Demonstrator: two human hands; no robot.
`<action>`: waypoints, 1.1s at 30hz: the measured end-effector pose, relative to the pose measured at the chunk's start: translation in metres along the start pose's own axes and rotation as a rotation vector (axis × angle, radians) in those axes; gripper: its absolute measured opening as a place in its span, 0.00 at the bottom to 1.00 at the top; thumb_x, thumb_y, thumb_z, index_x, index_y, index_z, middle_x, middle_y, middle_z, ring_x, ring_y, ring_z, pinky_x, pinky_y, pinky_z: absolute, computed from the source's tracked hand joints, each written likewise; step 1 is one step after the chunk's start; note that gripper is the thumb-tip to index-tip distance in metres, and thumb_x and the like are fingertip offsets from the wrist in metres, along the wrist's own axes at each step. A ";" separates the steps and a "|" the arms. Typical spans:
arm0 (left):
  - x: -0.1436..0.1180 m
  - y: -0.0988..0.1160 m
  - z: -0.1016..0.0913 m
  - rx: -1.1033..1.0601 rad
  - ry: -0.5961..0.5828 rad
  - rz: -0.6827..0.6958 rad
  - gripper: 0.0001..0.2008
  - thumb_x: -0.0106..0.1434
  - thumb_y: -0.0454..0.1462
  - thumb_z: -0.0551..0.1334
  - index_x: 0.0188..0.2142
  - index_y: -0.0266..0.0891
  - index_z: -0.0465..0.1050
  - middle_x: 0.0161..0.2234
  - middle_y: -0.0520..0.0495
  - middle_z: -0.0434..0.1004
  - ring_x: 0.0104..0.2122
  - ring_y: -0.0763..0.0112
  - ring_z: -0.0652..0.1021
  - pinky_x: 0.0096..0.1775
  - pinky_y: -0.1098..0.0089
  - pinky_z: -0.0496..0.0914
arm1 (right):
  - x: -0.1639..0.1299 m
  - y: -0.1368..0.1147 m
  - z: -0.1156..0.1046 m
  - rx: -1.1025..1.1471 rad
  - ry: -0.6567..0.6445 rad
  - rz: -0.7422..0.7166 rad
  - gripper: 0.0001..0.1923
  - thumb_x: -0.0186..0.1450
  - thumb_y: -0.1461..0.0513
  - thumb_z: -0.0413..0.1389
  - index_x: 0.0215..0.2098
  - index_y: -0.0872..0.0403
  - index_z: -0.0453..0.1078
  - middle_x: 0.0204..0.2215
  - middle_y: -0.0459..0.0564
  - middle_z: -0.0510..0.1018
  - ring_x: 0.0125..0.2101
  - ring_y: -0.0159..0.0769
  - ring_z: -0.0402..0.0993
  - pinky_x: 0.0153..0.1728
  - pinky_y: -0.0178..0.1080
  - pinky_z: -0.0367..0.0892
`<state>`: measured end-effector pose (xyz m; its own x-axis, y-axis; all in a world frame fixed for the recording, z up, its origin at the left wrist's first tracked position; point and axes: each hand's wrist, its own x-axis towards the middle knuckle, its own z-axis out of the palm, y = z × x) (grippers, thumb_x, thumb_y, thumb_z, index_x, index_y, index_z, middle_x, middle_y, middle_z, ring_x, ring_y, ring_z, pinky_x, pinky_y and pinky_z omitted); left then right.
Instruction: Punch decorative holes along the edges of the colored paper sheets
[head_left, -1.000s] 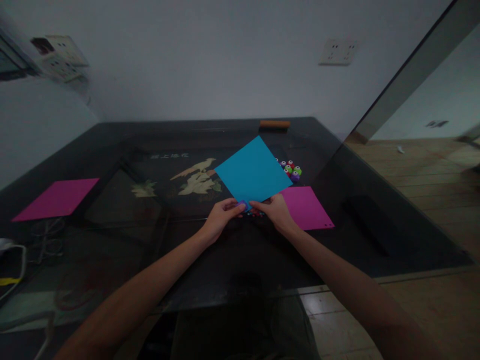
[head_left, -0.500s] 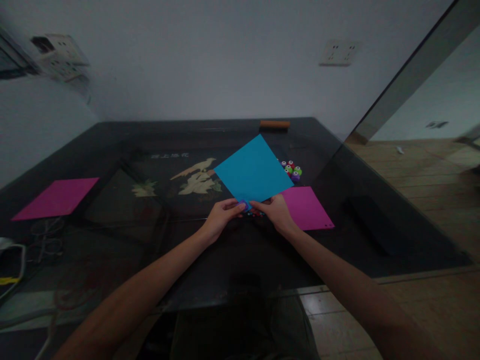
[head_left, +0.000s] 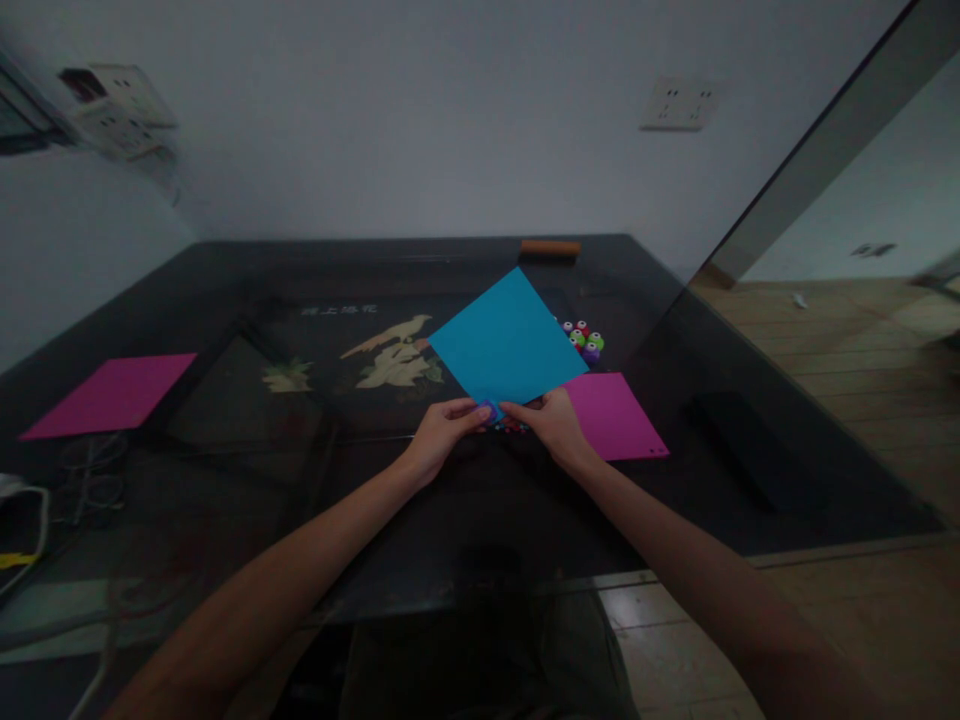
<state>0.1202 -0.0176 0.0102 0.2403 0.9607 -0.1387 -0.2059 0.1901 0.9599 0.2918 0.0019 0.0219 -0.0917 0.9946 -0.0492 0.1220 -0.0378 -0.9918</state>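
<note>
A square blue sheet of paper [head_left: 510, 340] is held above the table with one corner toward me. At that near corner my left hand [head_left: 444, 432] is closed, its thumb and fingers pinching a small purple-blue piece [head_left: 490, 410] whose kind I cannot make out. My right hand [head_left: 556, 425] pinches the same corner from the other side, thumb against the paper. Small red and pale bits [head_left: 514, 427] show just below the fingertips, partly hidden. Beside my right hand lies a pink sheet [head_left: 619, 420] with two dark dots at its near right corner.
Several colourful eyeball-like pieces [head_left: 585, 340] cluster behind the blue sheet's right corner. Another pink sheet [head_left: 112, 397] is at the left of the dark glossy table [head_left: 420, 540]. An orange-brown bar [head_left: 550, 248] lies by the wall, a dark flat object [head_left: 746, 450] at the right.
Both hands keep the same grip at the blue sheet's near corner. The view shifts very slightly; nothing else has visibly moved.
</note>
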 end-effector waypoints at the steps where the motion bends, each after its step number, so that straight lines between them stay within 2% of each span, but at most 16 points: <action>1: 0.000 0.000 0.000 0.003 -0.002 0.002 0.13 0.53 0.41 0.67 0.37 0.35 0.78 0.34 0.44 0.79 0.36 0.67 0.76 0.41 0.67 0.66 | 0.001 0.002 0.000 0.010 -0.004 -0.008 0.13 0.47 0.56 0.64 0.23 0.57 0.70 0.20 0.51 0.78 0.21 0.39 0.75 0.25 0.38 0.68; 9: -0.001 0.001 0.003 -0.004 -0.006 0.003 0.13 0.53 0.41 0.67 0.36 0.34 0.77 0.35 0.43 0.80 0.36 0.66 0.76 0.42 0.66 0.66 | 0.004 0.012 -0.001 0.056 -0.010 -0.039 0.16 0.46 0.56 0.65 0.28 0.57 0.71 0.23 0.52 0.79 0.23 0.40 0.76 0.26 0.39 0.70; 21: -0.001 0.001 0.004 -0.018 0.016 -0.006 0.16 0.51 0.40 0.69 0.38 0.34 0.78 0.35 0.43 0.81 0.35 0.66 0.76 0.44 0.65 0.66 | 0.000 0.005 -0.004 -0.078 -0.008 -0.038 0.14 0.49 0.55 0.64 0.22 0.59 0.71 0.21 0.54 0.79 0.21 0.40 0.75 0.23 0.38 0.68; 33: -0.001 -0.001 0.004 -0.006 0.014 0.010 0.18 0.50 0.41 0.69 0.40 0.34 0.77 0.33 0.43 0.81 0.34 0.66 0.77 0.44 0.65 0.67 | -0.002 0.002 -0.004 -0.088 -0.026 -0.056 0.13 0.49 0.55 0.63 0.23 0.58 0.71 0.21 0.53 0.78 0.22 0.39 0.75 0.24 0.37 0.69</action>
<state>0.1237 -0.0191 0.0103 0.2249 0.9653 -0.1325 -0.2136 0.1815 0.9599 0.2962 -0.0001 0.0202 -0.1262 0.9920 0.0018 0.2021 0.0275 -0.9790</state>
